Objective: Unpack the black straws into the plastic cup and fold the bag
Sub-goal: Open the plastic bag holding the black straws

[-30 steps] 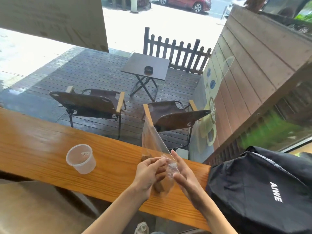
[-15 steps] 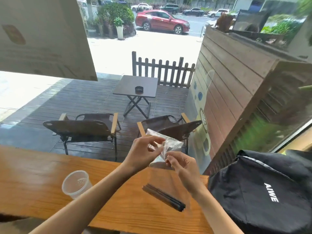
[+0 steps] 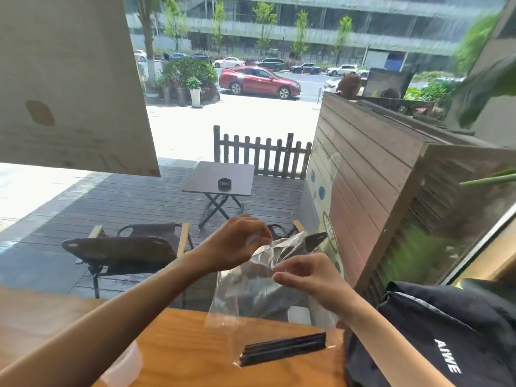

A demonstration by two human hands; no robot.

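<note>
A clear plastic bag (image 3: 245, 286) hangs in the air above the wooden counter (image 3: 184, 342). My left hand (image 3: 237, 241) pinches its upper left edge and my right hand (image 3: 304, 277) pinches its upper right edge. A bundle of black straws (image 3: 283, 349) lies flat on the counter below my right forearm, outside the bag. The clear plastic cup (image 3: 125, 364) stands near the counter's front edge, mostly hidden behind my left forearm.
A black backpack (image 3: 435, 336) with white lettering sits at the right end of the counter, close to the straws. Behind the counter is a window onto a deck with folding chairs (image 3: 122, 252) and a small table (image 3: 219, 178).
The camera has tilted up. Both hands have lifted the bag higher and spread it open between them. The straws still lie on the counter.
</note>
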